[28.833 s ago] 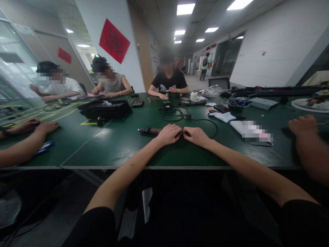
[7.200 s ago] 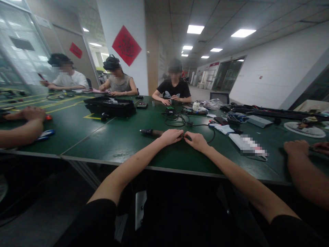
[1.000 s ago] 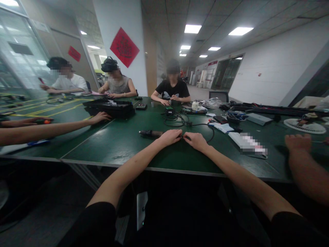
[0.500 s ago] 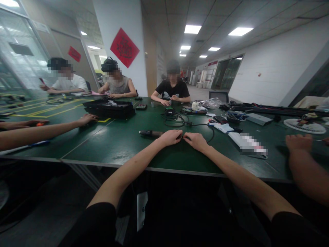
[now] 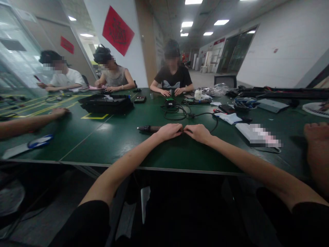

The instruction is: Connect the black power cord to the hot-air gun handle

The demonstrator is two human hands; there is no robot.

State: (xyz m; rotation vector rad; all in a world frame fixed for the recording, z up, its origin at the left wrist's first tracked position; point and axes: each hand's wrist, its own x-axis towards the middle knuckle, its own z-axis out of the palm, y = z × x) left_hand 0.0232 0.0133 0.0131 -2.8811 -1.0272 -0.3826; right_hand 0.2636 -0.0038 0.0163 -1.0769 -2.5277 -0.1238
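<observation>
A dark electric screwdriver (image 5: 148,129) lies on the green table with its bit pointing left. My left hand (image 5: 170,130) is closed around its rear end, which the fingers cover. Close by on the right, my right hand (image 5: 198,133) pinches what looks like the end of the black cable (image 5: 215,123). The fingertips of both hands nearly meet, and the joint between tool and cable is too small and hidden to make out. From behind my right hand the cable curves up to a loose coil (image 5: 177,112).
A black tray (image 5: 105,105) stands at the back left, near a blue-and-white item (image 5: 40,141). To the right lie a white cloth (image 5: 230,118), a white pouch (image 5: 253,133) and bundled wires (image 5: 245,104). Co-workers sit across the table and at both sides.
The view has tilted down and shifted slightly. Both hands stay together at the screwdriver's rear end. The neighbour's arm at left has drawn back; the person opposite has lowered a hand to the table.
</observation>
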